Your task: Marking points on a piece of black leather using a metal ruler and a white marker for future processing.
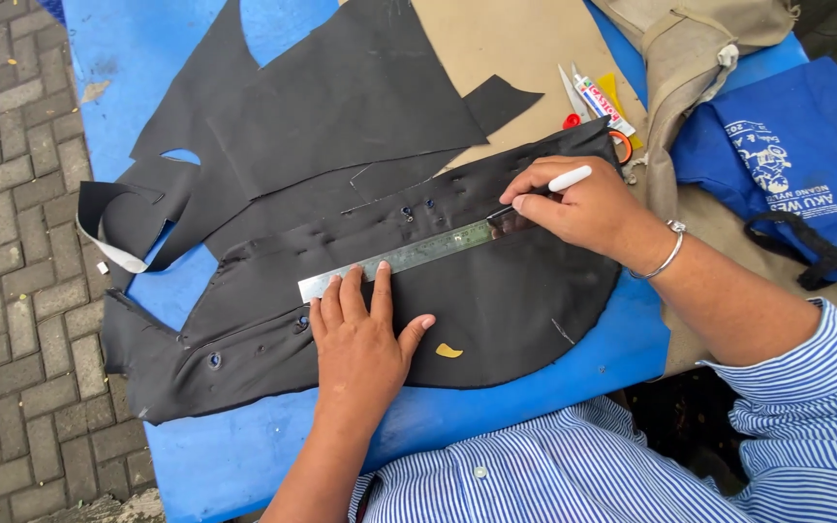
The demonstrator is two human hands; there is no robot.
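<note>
Pressing my left hand (365, 334) flat, fingers spread, I pin a metal ruler (409, 255) onto black fabric (496, 310) lying on the blue counter (244, 455). My right hand (583, 208) pinches a white marker (549, 189) at the ruler's edge. A blue bag (796, 155) lies closed nearby, contents hidden.

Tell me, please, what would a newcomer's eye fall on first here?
Probably the large black sheet of leather-like material spread over the bright blue table. On it, the left hand presses a long metal ruler flat while the right hand runs a white marking pen along its edge.
</note>
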